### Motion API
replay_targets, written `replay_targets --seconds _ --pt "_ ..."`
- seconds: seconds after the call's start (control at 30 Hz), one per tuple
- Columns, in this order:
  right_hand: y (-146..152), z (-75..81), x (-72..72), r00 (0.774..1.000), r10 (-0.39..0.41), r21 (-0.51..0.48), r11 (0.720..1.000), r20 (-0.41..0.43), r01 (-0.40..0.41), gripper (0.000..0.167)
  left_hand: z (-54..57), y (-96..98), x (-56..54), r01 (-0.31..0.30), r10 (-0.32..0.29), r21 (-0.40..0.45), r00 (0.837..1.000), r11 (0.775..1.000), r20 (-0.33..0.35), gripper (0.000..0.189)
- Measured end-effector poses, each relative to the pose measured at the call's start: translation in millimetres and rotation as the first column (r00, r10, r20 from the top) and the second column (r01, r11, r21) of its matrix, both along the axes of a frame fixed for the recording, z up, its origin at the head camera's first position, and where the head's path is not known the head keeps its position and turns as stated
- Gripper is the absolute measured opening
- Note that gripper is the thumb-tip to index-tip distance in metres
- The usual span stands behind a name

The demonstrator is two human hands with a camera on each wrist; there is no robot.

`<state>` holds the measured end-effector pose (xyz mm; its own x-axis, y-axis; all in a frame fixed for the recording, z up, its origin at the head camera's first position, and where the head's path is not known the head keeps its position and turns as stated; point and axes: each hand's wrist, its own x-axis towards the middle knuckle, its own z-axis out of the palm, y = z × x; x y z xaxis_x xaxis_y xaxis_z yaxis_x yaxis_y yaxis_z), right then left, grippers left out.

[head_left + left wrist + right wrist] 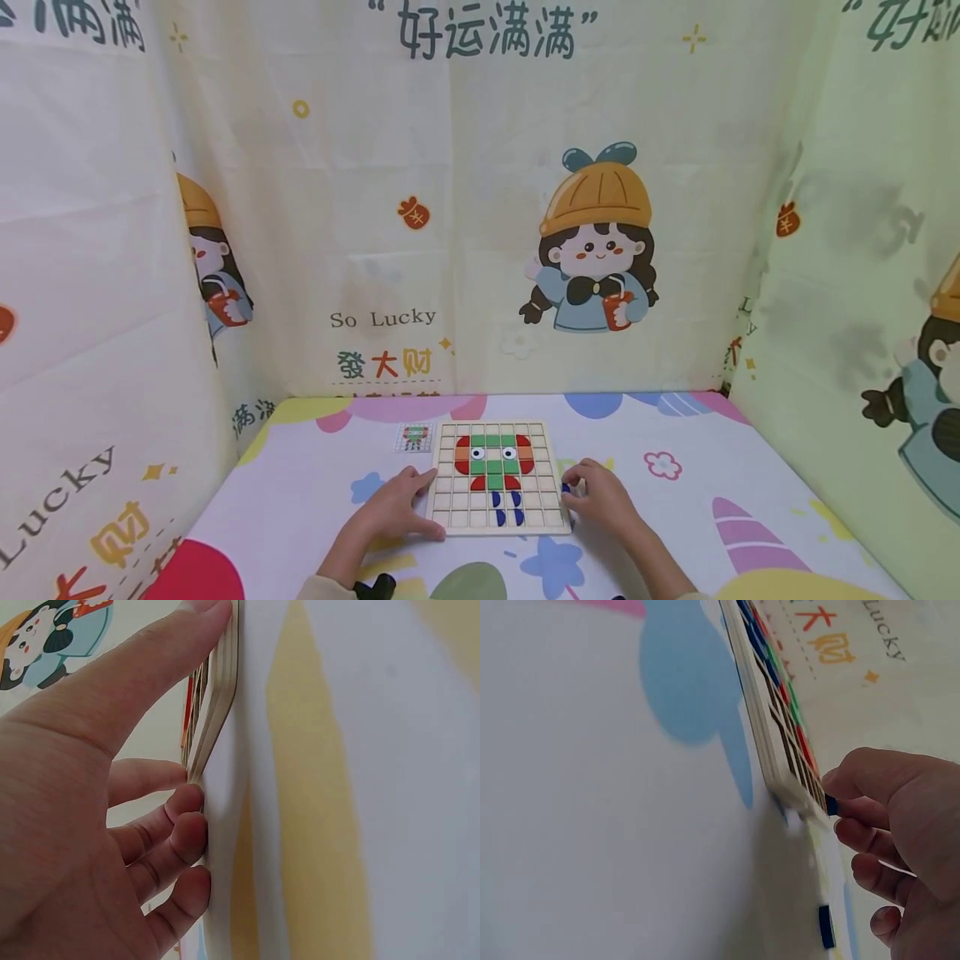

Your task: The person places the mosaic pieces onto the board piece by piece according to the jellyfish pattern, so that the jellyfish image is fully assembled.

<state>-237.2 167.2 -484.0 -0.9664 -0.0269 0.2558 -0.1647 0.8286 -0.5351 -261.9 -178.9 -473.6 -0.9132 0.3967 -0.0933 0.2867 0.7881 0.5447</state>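
Note:
A wooden grid board (442, 517) lies flat on the table, with coloured pieces set in its squares as a figure: green and red blocks, white round eyes and several dark blue half-round pieces at the bottom. My left hand (393, 506) holds the board's near left corner, thumb at the front edge and index finger at the left side. At the board's right edge, my right hand (600, 496) pinches a small dark blue piece (831, 805) between thumb and index finger. Another dark blue piece (826, 926) sits on the table near that hand's lower fingers.
A small pattern card (414, 437) showing the same figure lies by the board's far left corner. The table wears a patterned cloth (300, 492). Printed fabric walls (480, 250) enclose its back and both sides.

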Motion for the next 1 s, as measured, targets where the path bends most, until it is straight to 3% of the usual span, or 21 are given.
replay_targets --seconds 0.47,0.77,1.0 --pt "-55 5.8 -4.3 0.987 0.145 -0.041 0.989 0.063 -0.142 0.015 0.7 0.5 1.1 0.000 0.000 0.001 1.000 1.000 0.004 0.104" --pt "-83 0.2 -7.9 0.969 0.249 0.015 0.968 0.002 -0.249 0.015 2.1 1.6 1.7 -0.019 0.019 0.001 1.000 1.000 0.021 0.104" --pt "-101 0.0 -9.1 0.968 0.251 0.034 0.967 0.015 -0.251 0.015 1.6 1.1 1.2 -0.018 0.018 -0.003 1.000 1.000 0.023 0.103"
